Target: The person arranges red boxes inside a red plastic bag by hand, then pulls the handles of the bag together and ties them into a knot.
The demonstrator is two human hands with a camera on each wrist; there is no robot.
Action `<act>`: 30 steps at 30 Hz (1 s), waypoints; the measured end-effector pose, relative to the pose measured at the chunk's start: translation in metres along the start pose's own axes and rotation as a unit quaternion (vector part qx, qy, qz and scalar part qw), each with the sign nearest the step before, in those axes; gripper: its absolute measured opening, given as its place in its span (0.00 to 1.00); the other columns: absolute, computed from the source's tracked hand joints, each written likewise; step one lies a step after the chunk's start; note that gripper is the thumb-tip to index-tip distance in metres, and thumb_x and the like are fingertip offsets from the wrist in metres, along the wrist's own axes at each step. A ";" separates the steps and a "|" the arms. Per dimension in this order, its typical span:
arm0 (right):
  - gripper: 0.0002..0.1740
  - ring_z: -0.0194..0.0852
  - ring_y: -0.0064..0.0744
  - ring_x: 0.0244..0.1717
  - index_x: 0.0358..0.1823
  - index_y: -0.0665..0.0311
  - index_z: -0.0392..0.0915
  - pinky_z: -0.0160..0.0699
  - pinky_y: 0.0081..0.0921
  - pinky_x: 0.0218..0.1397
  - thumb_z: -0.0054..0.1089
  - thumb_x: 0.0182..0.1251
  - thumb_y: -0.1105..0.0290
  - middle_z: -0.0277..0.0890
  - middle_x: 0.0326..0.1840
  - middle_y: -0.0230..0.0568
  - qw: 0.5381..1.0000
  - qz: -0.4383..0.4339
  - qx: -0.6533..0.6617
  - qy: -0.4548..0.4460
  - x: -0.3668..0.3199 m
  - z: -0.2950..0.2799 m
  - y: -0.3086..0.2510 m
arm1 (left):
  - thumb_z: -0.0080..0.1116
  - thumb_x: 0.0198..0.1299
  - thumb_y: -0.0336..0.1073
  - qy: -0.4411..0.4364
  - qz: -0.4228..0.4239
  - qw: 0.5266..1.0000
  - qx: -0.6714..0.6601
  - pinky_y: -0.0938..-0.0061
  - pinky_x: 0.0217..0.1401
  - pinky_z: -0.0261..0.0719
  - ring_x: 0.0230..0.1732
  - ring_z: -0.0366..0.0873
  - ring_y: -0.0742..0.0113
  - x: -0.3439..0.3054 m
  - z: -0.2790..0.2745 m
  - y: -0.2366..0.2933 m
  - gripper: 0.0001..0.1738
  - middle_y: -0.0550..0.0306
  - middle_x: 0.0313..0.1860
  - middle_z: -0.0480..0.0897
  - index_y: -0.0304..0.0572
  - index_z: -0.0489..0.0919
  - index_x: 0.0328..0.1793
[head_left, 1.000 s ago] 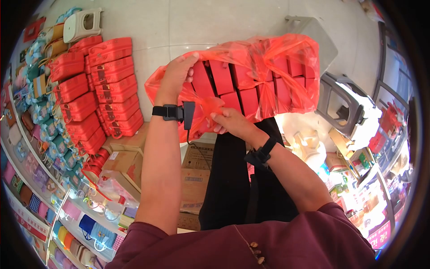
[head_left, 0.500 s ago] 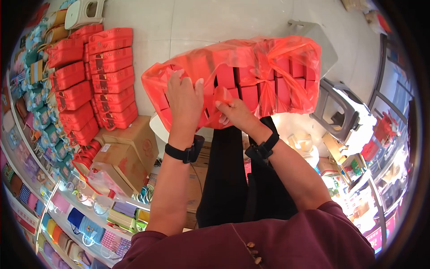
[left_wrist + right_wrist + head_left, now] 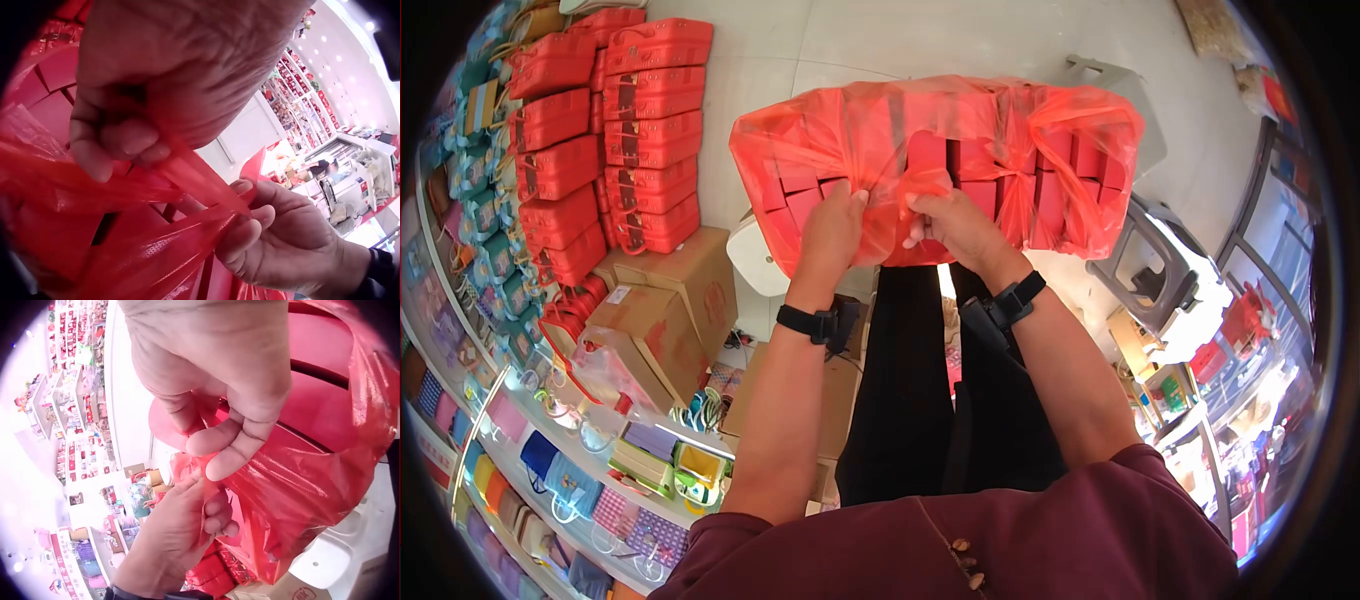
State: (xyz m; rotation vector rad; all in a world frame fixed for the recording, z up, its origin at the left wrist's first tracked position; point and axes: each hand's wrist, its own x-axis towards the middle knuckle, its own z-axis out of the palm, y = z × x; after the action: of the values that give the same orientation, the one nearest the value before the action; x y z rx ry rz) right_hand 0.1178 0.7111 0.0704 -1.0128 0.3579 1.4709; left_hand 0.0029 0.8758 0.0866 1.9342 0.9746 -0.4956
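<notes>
A translucent red plastic bag (image 3: 870, 120) lies around several red boxes (image 3: 972, 160), with a knot-like gather toward its right part. The left hand (image 3: 832, 235) grips bag film at the near edge, left of the middle. Close beside it, the right hand (image 3: 965, 228) pinches another part of the film between thumb and fingers. In the left wrist view, a twisted red strip (image 3: 200, 178) runs from the left hand's curled fingers to the right hand (image 3: 281, 237). The right wrist view shows both hands close together on the film (image 3: 300, 481).
Stacked red cases (image 3: 655, 130) stand at the left, with cardboard boxes (image 3: 660, 320) nearer. Shelves of coloured bags (image 3: 590, 490) line the lower left. A grey stool (image 3: 1155, 270) is at the right, and a pale stool (image 3: 755, 255) shows beside the bag's left end.
The left hand has come down from the bag's upper left edge toward the right hand, drawing film over the left boxes. The right hand keeps its hold and has shifted slightly right.
</notes>
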 end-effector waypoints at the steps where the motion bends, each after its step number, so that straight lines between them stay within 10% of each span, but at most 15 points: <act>1: 0.13 0.80 0.28 0.28 0.42 0.66 0.80 0.85 0.31 0.41 0.59 0.75 0.61 0.79 0.28 0.35 1.000 -0.004 0.005 -0.007 0.003 -0.001 0.000 | 0.51 0.76 0.41 -0.004 -0.003 1.000 0.024 0.58 0.43 0.76 0.37 0.80 0.48 0.002 -0.002 0.003 0.15 0.39 0.34 0.79 0.33 0.71 0.44; 7: 0.13 0.78 0.28 0.25 0.39 0.65 0.81 0.83 0.30 0.37 0.59 0.75 0.62 0.78 0.25 0.34 1.000 -0.001 -0.011 0.009 0.023 0.012 -0.003 | 0.50 0.74 0.40 -0.042 0.098 0.994 -0.038 0.48 0.39 0.77 0.41 0.79 0.30 -0.001 0.024 -0.012 0.12 0.33 0.36 0.82 0.37 0.76 0.47; 13: 0.13 0.75 0.24 0.22 0.34 0.62 0.79 0.82 0.26 0.33 0.59 0.74 0.62 0.76 0.21 0.32 0.999 0.017 -0.045 0.007 0.033 0.010 -0.003 | 0.51 0.74 0.45 -0.180 -0.035 0.975 -0.125 0.60 0.43 0.78 0.38 0.82 0.50 -0.003 -0.010 -0.007 0.18 0.38 0.35 0.82 0.35 0.80 0.46; 16: 0.13 0.74 0.24 0.20 0.33 0.62 0.79 0.83 0.26 0.33 0.60 0.74 0.62 0.75 0.20 0.31 0.997 0.010 -0.069 0.017 0.030 0.013 -0.008 | 0.55 0.74 0.54 -0.101 -0.155 0.962 -0.203 0.72 0.49 0.78 0.44 0.81 0.67 0.014 -0.040 -0.022 0.24 0.62 0.44 0.85 0.39 0.81 0.56; 22: 0.13 0.74 0.23 0.20 0.34 0.62 0.79 0.85 0.27 0.36 0.60 0.73 0.61 0.74 0.20 0.31 0.996 0.015 -0.081 0.032 0.031 0.021 -0.012 | 0.54 0.76 0.48 0.054 -0.076 0.868 -0.487 0.72 0.52 0.78 0.44 0.82 0.69 0.025 -0.010 -0.002 0.17 0.59 0.45 0.85 0.41 0.79 0.50; 25: 0.13 0.74 0.23 0.20 0.35 0.63 0.80 0.85 0.27 0.36 0.60 0.73 0.61 0.74 0.20 0.30 0.995 0.001 -0.080 0.060 0.026 0.021 -0.013 | 0.54 0.77 0.44 0.154 -0.078 0.777 -0.605 0.74 0.47 0.78 0.37 0.80 0.74 0.012 -0.013 0.022 0.12 0.64 0.37 0.81 0.45 0.77 0.47; 30: 0.13 0.74 0.22 0.20 0.38 0.65 0.81 0.85 0.28 0.37 0.59 0.73 0.61 0.75 0.21 0.31 0.997 -0.011 -0.073 0.033 0.032 0.012 -0.007 | 0.55 0.76 0.46 -0.045 -0.147 0.801 -0.578 0.80 0.23 0.66 0.19 0.61 0.81 -0.040 -0.094 -0.023 0.13 0.71 0.24 0.63 0.45 0.74 0.44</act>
State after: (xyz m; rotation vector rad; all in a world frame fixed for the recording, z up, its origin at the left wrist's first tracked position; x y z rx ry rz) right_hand 0.1247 0.7420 0.0555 -1.1808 0.2893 1.4615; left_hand -0.0432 0.9451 0.1508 0.6491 1.1287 -0.0704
